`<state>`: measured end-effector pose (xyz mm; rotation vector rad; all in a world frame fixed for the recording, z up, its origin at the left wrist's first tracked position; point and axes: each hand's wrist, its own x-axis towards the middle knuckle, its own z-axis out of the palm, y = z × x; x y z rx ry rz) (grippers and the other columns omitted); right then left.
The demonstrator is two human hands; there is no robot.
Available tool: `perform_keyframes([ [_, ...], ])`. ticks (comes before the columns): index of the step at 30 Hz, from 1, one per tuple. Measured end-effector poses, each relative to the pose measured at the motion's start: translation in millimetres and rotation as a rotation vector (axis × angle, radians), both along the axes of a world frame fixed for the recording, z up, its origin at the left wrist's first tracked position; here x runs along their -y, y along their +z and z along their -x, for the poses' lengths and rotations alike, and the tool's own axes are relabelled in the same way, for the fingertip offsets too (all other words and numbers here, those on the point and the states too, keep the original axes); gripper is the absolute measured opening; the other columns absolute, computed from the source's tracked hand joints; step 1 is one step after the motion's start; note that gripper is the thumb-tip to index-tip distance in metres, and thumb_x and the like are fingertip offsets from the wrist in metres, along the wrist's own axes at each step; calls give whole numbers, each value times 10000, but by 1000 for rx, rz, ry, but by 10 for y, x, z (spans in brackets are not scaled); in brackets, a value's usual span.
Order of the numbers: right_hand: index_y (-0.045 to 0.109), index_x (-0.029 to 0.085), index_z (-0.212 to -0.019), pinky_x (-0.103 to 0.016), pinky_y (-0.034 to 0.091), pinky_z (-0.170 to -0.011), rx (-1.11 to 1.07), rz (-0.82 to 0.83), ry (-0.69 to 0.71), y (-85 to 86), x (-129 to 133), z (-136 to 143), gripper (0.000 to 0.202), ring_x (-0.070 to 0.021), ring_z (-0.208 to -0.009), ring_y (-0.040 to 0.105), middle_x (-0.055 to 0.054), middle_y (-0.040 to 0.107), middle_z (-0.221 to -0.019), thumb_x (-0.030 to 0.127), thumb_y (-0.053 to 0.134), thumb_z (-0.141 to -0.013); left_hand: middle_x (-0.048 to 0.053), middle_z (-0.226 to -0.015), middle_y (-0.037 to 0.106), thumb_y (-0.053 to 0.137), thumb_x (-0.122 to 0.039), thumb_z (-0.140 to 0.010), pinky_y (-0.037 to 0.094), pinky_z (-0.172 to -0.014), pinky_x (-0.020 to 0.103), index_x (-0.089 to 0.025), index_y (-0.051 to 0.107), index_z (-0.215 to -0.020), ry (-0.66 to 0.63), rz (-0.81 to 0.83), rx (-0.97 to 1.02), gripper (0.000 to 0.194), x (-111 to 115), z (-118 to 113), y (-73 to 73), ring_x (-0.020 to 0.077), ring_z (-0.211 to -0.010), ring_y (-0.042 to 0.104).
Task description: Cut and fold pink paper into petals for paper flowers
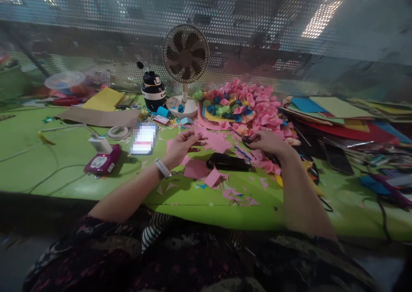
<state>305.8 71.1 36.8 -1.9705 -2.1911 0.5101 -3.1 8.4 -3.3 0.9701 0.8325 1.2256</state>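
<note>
My left hand (185,145), with a white band on its wrist, hovers over the table with its fingers spread. It looks bare of any object and is beside a jagged piece of pink paper (216,141). A pair of dark scissors (246,139) is in my right hand (265,142), the blades pointing left toward that paper. Between the hands and nearer me lies a black stapler (229,161). Pink paper squares (195,169) rest to its left, with pink scraps (232,196) in front. Behind my right hand spreads a heap of pink paper flowers (262,105).
A fan (186,56) and a dark jug (153,92) stand at the back. To the left are a phone (144,138), a tape roll (118,132) and a purple power adapter (103,161) with cables. Coloured sheets (337,106) and another phone (338,159) lie right.
</note>
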Motion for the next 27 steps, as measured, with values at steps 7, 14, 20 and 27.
perform_keyframes([
  [7,603,183,-792,-289,433,-605,-565,49,182,-9,359,593,479,-153,-665,547,-23,619,-735,598,780,-633,63,-890,769,824,-444,-728,521,-644,208,-150,627,-860,66,-30,21,378,27,-23,25,125,-740,725],
  [14,610,190,-822,-282,403,-601,-372,74,320,40,573,846,512,-161,-687,550,-41,636,-774,683,691,-713,84,-912,772,812,-445,-746,524,-635,214,-147,604,-875,93,-40,37,386,46,-48,56,145,-761,739],
  [20,596,196,-807,-293,396,-594,-368,84,341,83,608,881,515,-162,-678,546,-40,637,-773,700,668,-729,76,-888,774,809,-458,-747,518,-627,204,-147,606,-856,29,-52,15,388,84,-66,75,131,-722,734],
  [27,580,205,-769,-308,386,-591,-381,55,367,72,601,872,486,-163,-668,528,-38,606,-747,682,669,-746,89,-886,774,811,-432,-751,541,-651,238,-140,624,-845,-21,-45,5,359,86,-52,73,132,-704,724],
])
